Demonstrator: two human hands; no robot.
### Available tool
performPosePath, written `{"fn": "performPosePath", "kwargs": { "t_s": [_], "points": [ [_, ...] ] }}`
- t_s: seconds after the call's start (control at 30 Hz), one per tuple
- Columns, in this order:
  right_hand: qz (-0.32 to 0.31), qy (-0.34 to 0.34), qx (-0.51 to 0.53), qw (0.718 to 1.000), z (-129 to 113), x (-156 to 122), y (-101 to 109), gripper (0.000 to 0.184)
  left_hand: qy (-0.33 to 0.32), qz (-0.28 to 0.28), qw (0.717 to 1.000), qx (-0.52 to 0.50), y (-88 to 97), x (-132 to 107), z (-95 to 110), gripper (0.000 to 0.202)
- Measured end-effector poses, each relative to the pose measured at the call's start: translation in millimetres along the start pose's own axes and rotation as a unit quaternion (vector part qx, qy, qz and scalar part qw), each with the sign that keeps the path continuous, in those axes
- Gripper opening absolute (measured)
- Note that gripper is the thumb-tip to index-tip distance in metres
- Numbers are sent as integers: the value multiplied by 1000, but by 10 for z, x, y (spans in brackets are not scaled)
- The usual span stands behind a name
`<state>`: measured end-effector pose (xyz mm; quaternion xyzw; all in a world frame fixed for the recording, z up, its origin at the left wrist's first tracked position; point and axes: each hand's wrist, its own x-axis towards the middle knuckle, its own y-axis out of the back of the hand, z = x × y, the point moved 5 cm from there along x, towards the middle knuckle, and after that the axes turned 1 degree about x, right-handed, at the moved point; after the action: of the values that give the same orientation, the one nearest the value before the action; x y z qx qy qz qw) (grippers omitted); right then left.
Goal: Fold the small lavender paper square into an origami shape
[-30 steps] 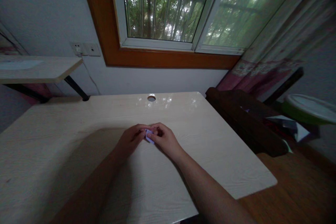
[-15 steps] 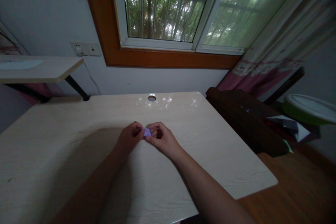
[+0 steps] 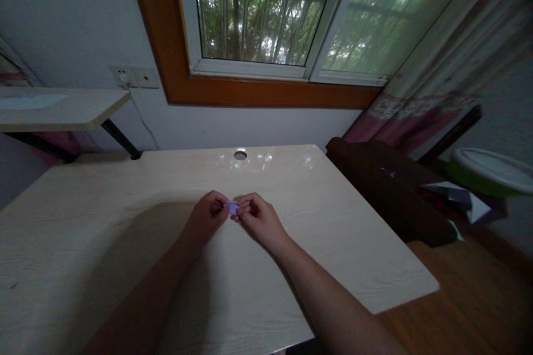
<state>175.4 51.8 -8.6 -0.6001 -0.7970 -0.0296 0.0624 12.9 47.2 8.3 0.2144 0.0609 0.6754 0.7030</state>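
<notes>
The pale, wood-grained rectangular worktop (image 3: 353, 233) fills most of the lower view, running back to the wall beneath a white-framed sliding glass window (image 3: 258, 16) edged with orange-brown wood. A light board shelf on black legs (image 3: 62, 113) stands at the back left.

Over the middle of the worktop, the bare left hand (image 3: 203, 219) and the bare right hand (image 3: 263, 222) face each other, nearly meeting. The left thumb and fingertips pinch one side of what they share; the right thumb and fingers are closed on the other side, remaining fingers loosely curled. Beyond them, near the back edge, is a round cable hole (image 3: 240, 156).

Smallest is the light purple, thin, angular piece, apparently folded paper (image 3: 233, 208), held between the two hands. Its longer axis seems to run sideways, from one hand to the other; fingers cover its ends, so which way it points cannot be told. The step in hand looks like two-handed shaping or adjusting of this piece; the next move would call for a light, steady pinch on both sides, without crushing it.
</notes>
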Motion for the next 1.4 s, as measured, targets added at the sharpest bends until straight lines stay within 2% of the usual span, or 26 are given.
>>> {"fn": "performPosePath", "kwargs": {
  "t_s": [0.13, 0.3, 0.43, 0.57, 0.73, 0.97, 1.17, 1.4],
  "points": [
    [-9, 20, -38, 999, -29, -22, -12, 10, -32, 15, 999, 24, 10, -5, 22, 18],
    [-9, 34, -67, 997, -33, -21, -8, 10, -32, -18, 998, 49, 1, -12, 20, 16],
    [4, 73, -136, 988, -103, -35, 13, 13, 17, -45, 999, -24, -24, -11, -12, 17],
    [-5, 114, -183, 976, -252, -58, 9, 19, 47, -45, 995, -79, -19, -1, -20, 16],
    [-38, 147, -212, 966, -368, -74, -29, 20, 39, -30, 997, -60, 18, 9, 8, 15],
    [-23, 190, -192, 963, -400, -89, -5, 18, 46, -43, 990, -126, -9, 9, -24, 19],
    [-31, 155, -191, 969, -326, -55, 6, 15, 54, -59, 985, -151, -9, -2, 4, 21],
    [11, 95, -130, 987, -222, -20, 75, 10, 37, -83, 977, -192, -22, -15, 52, 28]
  ]
}}
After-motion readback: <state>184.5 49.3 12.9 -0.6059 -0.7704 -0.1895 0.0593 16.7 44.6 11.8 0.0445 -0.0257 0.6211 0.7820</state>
